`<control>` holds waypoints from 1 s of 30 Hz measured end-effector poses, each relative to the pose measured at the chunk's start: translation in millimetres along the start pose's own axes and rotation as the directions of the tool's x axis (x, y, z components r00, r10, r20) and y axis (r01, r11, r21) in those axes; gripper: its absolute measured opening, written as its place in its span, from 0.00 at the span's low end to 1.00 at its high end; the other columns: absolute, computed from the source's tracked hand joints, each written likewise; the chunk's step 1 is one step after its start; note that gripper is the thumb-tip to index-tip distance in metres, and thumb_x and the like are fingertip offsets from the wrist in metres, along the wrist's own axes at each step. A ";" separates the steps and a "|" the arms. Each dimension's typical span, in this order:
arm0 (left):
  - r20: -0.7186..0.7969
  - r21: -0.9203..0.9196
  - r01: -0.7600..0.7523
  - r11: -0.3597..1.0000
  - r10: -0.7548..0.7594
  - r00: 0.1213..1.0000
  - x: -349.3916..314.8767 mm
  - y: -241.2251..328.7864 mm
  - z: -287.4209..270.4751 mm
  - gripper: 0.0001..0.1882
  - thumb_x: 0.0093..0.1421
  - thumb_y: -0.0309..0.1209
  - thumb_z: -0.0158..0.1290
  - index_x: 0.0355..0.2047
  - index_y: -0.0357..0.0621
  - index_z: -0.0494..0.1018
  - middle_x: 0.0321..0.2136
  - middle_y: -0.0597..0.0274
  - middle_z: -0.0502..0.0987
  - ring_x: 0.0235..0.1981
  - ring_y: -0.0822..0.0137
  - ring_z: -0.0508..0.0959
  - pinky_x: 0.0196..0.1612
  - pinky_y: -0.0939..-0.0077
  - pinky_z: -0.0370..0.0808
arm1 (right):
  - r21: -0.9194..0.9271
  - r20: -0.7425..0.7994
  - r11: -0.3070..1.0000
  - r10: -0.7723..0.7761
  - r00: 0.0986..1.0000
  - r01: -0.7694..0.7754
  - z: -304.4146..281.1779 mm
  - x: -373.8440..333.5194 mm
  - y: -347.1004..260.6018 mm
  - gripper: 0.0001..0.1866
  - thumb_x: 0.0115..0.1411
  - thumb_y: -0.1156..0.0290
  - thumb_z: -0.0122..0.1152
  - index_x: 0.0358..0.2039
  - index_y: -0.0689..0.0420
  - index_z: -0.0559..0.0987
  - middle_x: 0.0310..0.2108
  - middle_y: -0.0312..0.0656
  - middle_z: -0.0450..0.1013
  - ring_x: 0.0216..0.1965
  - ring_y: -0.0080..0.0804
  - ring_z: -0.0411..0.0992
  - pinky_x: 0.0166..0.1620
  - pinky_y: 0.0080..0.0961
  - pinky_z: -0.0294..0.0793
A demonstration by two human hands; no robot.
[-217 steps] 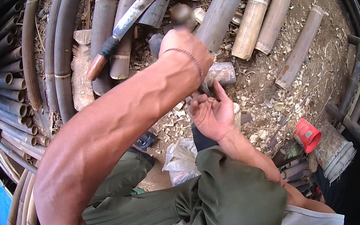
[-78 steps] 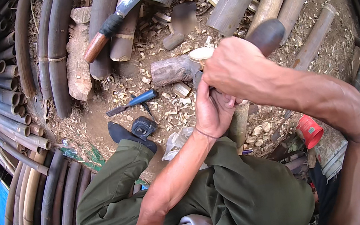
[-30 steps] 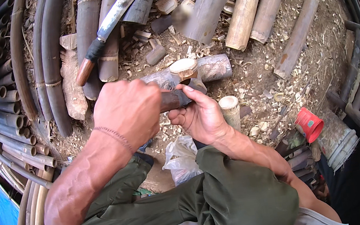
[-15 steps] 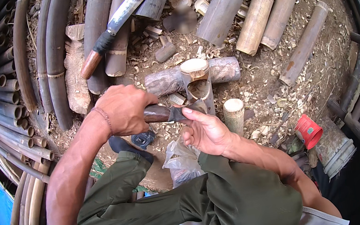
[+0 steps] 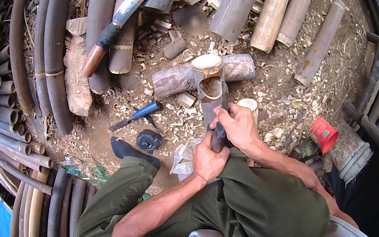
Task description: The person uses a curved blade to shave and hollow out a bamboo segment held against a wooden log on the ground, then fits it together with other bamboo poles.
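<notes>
Between my knees and the log, a cut bamboo tube (image 5: pixel 208 108) with a hole in its side leans on a short horizontal log (image 5: pixel 172 82). My left hand (image 5: pixel 209 158) is closed around the dark wooden handle of a knife (image 5: pixel 219 136), its butt toward me. At the front of that handle, my right hand (image 5: pixel 241 128) has its fingers closed on the knife where handle meets blade. The dark blade seems to lie along the tube's right side, partly hidden by my fingers. Behind my right hand stands a short bamboo piece (image 5: pixel 247 104).
A blue-handled chisel (image 5: pixel 144 110) and a black tape measure (image 5: pixel 148 140) lie by my foot. A machete (image 5: pixel 127 12) rests across bamboo poles. A small wooden mallet (image 5: pixel 175 48), a red cup (image 5: pixel 324 134) and a clear plastic bag (image 5: pixel 184 158) lie around; shavings cover the ground.
Both hands have brought the knife from left of the bamboo tube to its near right side. Its handle now points toward me. The chisel has come into sight.
</notes>
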State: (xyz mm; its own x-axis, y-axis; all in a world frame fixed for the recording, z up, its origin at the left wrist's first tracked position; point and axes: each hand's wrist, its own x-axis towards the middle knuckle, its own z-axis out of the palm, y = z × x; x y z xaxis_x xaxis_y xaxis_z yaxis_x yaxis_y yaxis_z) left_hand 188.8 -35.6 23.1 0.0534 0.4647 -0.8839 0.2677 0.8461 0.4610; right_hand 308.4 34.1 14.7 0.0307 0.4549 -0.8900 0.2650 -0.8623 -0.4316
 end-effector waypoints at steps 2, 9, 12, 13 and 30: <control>-0.022 -0.009 -0.068 0.998 0.068 0.997 1.6 -3.6 16.4 0.19 0.48 0.31 0.60 0.40 0.36 0.72 0.25 0.48 0.78 0.27 0.56 0.78 0.33 0.63 0.75 | -0.101 -0.056 0.991 -0.095 0.994 0.089 -0.4 4.9 1.9 0.15 0.67 0.64 0.53 0.42 0.65 0.77 0.26 0.41 0.79 0.20 0.19 0.68 0.25 0.22 0.68; 0.350 0.865 -0.440 0.242 0.337 0.874 12.5 50.0 -102.3 0.11 0.54 0.27 0.55 0.37 0.43 0.69 0.27 0.52 0.78 0.29 0.54 0.83 0.34 0.61 0.80 | 0.677 0.402 0.687 -0.043 0.915 -0.265 16.9 4.2 26.3 0.15 0.70 0.61 0.52 0.51 0.56 0.72 0.40 0.39 0.78 0.29 0.24 0.76 0.31 0.24 0.76; 0.507 0.854 -0.519 -0.020 0.248 0.825 11.2 108.0 -143.7 0.10 0.55 0.28 0.55 0.37 0.45 0.70 0.27 0.58 0.78 0.29 0.59 0.83 0.31 0.64 0.79 | 0.724 0.614 0.482 -0.124 0.780 -0.493 24.9 3.0 17.2 0.16 0.71 0.62 0.51 0.55 0.54 0.72 0.46 0.39 0.75 0.27 0.28 0.77 0.31 0.26 0.79; 0.549 0.829 -0.559 0.001 0.180 0.816 19.6 117.4 -148.8 0.12 0.54 0.28 0.56 0.38 0.45 0.70 0.28 0.57 0.80 0.31 0.56 0.83 0.32 0.63 0.79 | 0.719 0.620 0.488 -0.128 0.774 -0.495 24.3 5.1 18.5 0.17 0.70 0.62 0.52 0.55 0.54 0.72 0.45 0.39 0.76 0.26 0.27 0.76 0.31 0.27 0.79; 0.502 0.832 -0.539 0.135 0.231 0.833 16.9 94.7 -139.5 0.18 0.44 0.27 0.59 0.37 0.46 0.68 0.27 0.57 0.75 0.30 0.56 0.80 0.33 0.61 0.76 | 0.678 0.596 0.593 -0.098 0.797 -0.434 3.4 -2.7 11.0 0.17 0.70 0.64 0.53 0.55 0.57 0.71 0.49 0.40 0.75 0.23 0.24 0.74 0.30 0.23 0.76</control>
State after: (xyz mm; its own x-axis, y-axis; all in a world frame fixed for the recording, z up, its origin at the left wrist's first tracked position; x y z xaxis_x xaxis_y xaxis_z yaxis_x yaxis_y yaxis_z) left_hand 80.9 88.8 62.9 0.5895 0.4515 -0.6698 0.8074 -0.3530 0.4727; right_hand 307.9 22.6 11.9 -0.5757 0.3145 -0.7548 -0.5099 -0.8597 0.0307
